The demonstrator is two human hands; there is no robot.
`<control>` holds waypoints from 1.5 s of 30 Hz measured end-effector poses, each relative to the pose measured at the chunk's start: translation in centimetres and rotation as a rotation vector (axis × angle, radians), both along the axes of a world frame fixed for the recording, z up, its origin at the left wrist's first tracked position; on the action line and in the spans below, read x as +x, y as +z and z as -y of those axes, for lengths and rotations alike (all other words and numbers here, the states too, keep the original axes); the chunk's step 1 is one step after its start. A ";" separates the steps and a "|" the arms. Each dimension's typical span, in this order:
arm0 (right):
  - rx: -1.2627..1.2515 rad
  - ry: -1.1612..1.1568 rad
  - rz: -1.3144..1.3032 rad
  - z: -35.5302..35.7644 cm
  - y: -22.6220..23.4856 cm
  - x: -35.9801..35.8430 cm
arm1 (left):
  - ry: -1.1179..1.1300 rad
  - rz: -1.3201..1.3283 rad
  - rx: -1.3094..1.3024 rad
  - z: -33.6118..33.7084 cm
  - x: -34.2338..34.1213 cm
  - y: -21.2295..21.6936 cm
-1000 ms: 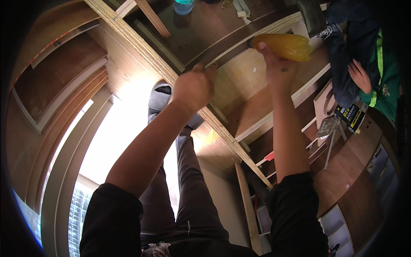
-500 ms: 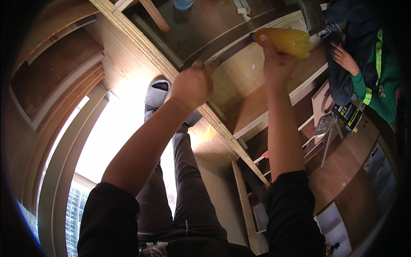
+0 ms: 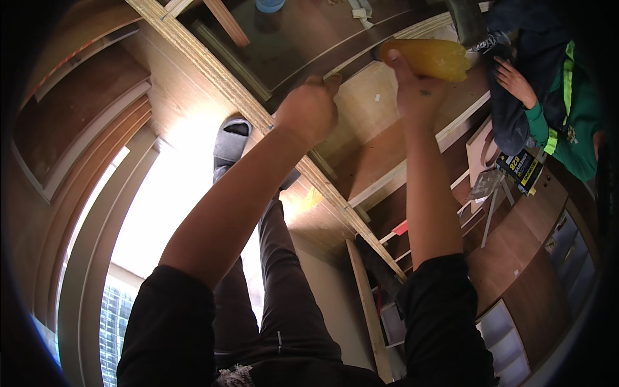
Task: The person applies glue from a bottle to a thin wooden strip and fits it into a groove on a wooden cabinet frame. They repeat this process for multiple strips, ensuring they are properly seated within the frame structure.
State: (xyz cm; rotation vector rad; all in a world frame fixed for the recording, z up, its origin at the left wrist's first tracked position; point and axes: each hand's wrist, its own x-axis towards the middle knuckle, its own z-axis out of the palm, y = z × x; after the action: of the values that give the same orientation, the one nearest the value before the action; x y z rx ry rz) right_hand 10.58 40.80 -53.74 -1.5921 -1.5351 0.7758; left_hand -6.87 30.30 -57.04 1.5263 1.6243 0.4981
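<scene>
My right hand (image 3: 419,90) is wrapped round a yellow plastic bottle (image 3: 431,58), thumb along its side. The bottle lies nearly level, its dark narrow end toward the left and its ribbed base toward the right. That narrow end is at the curved edge of a plywood panel (image 3: 361,106). My left hand (image 3: 309,109) is closed at the left part of the same curved edge, with a fingertip reaching toward the bottle. Whatever its curled fingers hold, if anything, is hidden.
A long plywood edge (image 3: 213,80) crosses diagonally beneath my left arm. At the right, a person in a green sleeve (image 3: 540,126) crouches beside a black and yellow can (image 3: 521,171) and a scraper (image 3: 485,185). A grey slipper (image 3: 232,138) is on my foot below.
My left hand has moved right and slightly up along the curved edge, closer to the bottle. My right hand and the bottle have barely shifted.
</scene>
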 end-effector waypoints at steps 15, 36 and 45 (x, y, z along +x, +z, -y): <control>-0.001 0.040 -0.031 -1.1 -0.4 0.9 | -0.019 -0.046 0.013 -0.2 -0.1 -0.2; -0.089 -0.008 0.006 0.0 1.3 -1.1 | -0.048 -0.070 -0.059 -0.4 -0.7 0.3; 0.007 -0.061 -0.011 -0.4 0.3 0.1 | -0.089 -0.072 -0.119 -0.6 -0.8 0.6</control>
State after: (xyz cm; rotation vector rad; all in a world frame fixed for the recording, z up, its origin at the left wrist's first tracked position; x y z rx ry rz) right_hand 10.73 41.17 -53.48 -1.6191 -1.4734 0.7436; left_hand -7.63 30.85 -56.45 1.5346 1.6032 0.2961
